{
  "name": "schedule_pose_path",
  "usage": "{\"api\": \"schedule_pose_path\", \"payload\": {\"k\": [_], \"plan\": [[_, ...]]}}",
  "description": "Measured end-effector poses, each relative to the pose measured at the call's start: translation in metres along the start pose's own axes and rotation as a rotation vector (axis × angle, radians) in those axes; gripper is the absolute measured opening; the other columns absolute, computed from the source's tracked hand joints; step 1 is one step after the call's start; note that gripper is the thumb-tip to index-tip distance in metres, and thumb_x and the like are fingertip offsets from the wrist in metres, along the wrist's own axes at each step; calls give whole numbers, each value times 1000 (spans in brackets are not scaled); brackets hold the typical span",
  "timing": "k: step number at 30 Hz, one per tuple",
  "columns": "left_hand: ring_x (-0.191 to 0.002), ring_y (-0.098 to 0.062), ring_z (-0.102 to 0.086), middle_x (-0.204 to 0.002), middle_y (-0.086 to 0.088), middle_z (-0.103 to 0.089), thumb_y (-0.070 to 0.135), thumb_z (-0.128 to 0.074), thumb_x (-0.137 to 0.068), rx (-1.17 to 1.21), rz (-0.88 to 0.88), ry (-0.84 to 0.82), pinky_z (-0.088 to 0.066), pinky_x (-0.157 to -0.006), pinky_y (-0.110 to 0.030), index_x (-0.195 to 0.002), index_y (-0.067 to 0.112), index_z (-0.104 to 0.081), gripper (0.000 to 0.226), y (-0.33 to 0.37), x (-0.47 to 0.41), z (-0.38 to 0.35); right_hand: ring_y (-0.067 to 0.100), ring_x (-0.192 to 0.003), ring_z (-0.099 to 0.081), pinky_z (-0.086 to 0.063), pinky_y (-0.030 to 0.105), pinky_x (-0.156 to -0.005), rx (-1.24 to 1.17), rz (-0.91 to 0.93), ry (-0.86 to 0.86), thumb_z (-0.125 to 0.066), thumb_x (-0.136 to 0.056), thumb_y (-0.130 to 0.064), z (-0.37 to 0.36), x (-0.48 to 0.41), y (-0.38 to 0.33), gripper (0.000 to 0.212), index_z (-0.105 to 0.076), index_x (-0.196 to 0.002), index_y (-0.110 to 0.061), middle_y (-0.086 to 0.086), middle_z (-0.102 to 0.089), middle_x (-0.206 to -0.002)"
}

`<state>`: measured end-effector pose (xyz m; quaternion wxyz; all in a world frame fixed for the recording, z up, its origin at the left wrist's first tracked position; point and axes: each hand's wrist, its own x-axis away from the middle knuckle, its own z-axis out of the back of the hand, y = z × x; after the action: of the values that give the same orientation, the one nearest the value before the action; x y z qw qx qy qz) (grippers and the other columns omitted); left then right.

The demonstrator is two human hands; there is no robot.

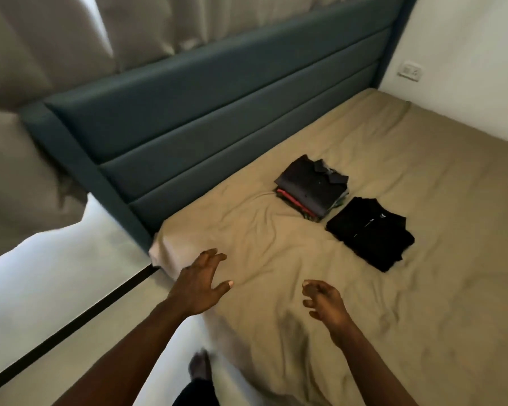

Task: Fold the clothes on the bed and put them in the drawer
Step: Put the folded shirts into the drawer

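A stack of folded clothes (pixel 313 190) lies on the tan bed sheet (pixel 423 303), with a dark grey collared shirt on top and red and green edges showing below. Right beside it sits a folded black shirt (pixel 371 232). My left hand (pixel 198 284) hovers over the bed's near left corner, fingers spread, holding nothing. My right hand (pixel 324 301) is over the sheet nearer the middle, fingers curled loosely apart and empty. Both hands are well short of the clothes. No drawer is in view.
A teal padded headboard (pixel 217 112) runs along the bed's far left side, with beige curtains (pixel 41 83) behind it. A white wall with a socket (pixel 409 71) borders the bed's far right. Pale floor (pixel 56 288) lies left of the bed; my foot (pixel 200 364) stands there.
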<state>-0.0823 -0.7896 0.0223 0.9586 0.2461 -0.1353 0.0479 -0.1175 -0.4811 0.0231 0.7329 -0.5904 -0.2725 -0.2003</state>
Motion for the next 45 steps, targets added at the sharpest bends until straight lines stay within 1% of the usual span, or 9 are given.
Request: {"api": "schedule_pose_path", "payload": {"k": [7,12,16,21,27,32,36,39,45], "plan": [[-154,-23,-22,-168,-2,-22,65,-43,-90,-84,-134,4,-26,-121,-44,-157,25,-33,79,-18,-242,-36,22,-107,-68,-53,41,-94,-91,-173,95,-66,-95,-44,5,-126,-72,26,-65,-115,-27,0,-70,-116],[-152,-36,-30,-162,-18,-35,65,-33,-90,-145,-228,69,-30,-117,-56,-152,10,-45,84,-51,-426,-89,26,-114,-65,-51,41,-89,-268,-288,216,-60,-97,-47,15,-276,-104,44,-59,-133,-22,4,-68,-124],[-152,-35,-30,-161,-19,-37,64,-39,-91,-234,-276,100,-22,-119,-54,-152,6,-43,85,-85,-544,-149,24,-113,-66,-52,44,-92,-240,-259,317,-77,-74,-64,33,-413,-108,73,-62,-132,-23,3,-69,-126],[-158,-27,-17,-169,-11,-25,62,-39,-99,-283,-303,239,-16,-126,-51,-162,10,-26,83,-112,-569,-199,32,-111,-71,-57,52,-93,-432,-224,430,-94,-40,-68,56,-518,-105,104,-67,-130,-24,4,-75,-120],[-158,-23,-16,-170,-7,-21,61,-46,-97,-258,-304,303,-21,-124,-53,-163,12,-23,85,-114,-576,-202,30,-120,-66,-51,51,-103,-432,-247,356,-91,-55,-67,48,-565,-109,98,-62,-138,-24,2,-70,-131],[-158,-25,-18,-170,-8,-22,59,-53,-93,-216,-315,297,-23,-123,-54,-162,11,-27,87,-117,-578,-207,29,-108,-72,-56,44,-91,-529,-298,322,-64,-91,-55,44,-563,-131,52,-66,-130,-21,4,-75,-121],[-158,-24,-17,-170,-7,-21,59,-53,-93,-216,-295,285,-22,-123,-54,-162,11,-26,89,-119,-578,-207,32,-110,-71,-56,48,-90,-539,-332,270,-71,-84,-52,38,-568,-149,57,-67,-130,-19,9,-74,-122],[-159,-22,-14,-171,-7,-19,61,-51,-93,-224,-283,251,-19,-125,-52,-162,12,-25,89,-117,-580,-204,30,-100,-75,-62,45,-79,-520,-339,259,-75,-81,-40,26,-566,-162,57,-66,-132,-16,10,-75,-118],[-157,-25,-21,-167,-9,-30,66,-46,-91,-249,-234,97,-17,-126,-48,-160,13,-33,88,-105,-574,-171,31,-88,-76,-64,47,-68,-567,-267,244,-73,-88,-23,1,-525,-204,40,-68,-125,-10,15,-75,-113]]}}
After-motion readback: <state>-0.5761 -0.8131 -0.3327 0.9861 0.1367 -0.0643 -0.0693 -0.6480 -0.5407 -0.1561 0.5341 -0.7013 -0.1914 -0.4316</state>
